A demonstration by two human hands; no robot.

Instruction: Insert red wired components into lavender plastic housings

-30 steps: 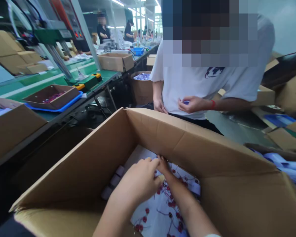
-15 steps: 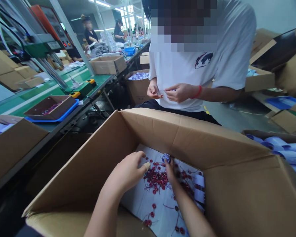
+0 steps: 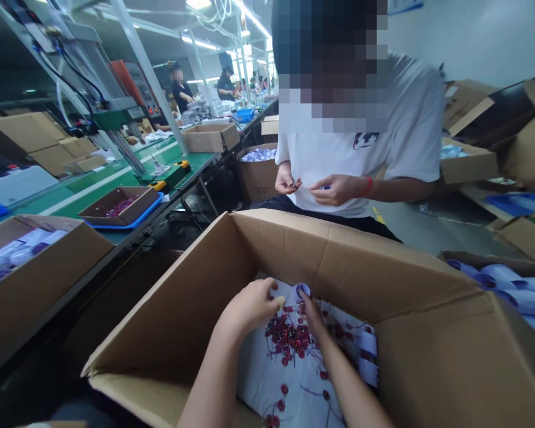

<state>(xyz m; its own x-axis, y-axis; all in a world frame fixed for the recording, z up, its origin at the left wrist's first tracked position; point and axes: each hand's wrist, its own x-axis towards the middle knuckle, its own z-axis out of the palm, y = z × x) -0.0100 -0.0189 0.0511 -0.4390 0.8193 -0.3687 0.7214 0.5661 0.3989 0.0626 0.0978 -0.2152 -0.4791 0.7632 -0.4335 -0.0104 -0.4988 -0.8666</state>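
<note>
Inside a large cardboard box point(image 3: 196, 285), both my hands are over a white sheet point(image 3: 258, 368). My right hand point(image 3: 312, 314) grips a short white roll with a purple-blue inside point(image 3: 301, 292), thumb at its open end. To the left, my left hand point(image 3: 258, 304) hovers with bent fingers and the thumb apart, and nothing shows between them. A pale yellowish cover sits on its thumb tip. Below and between the hands lies a pile of small round dark-red parts with thin wires point(image 3: 289, 336). More white rolls point(image 3: 368, 356) lie along the sheet's right side.
Across the box sits a co-worker in a white T-shirt point(image 3: 334, 154), handling something small. Boxes of white rolls stand at left point(image 3: 22, 255) and right point(image 3: 512, 285). A green workbench point(image 3: 66, 202) carries a small carton of red parts point(image 3: 120, 205) and a press machine point(image 3: 116, 119).
My view has tilted up and shifted left, so everything sits lower and further right. The roll in my right hand has turned its open end more toward me. My left hand keeps its shape.
</note>
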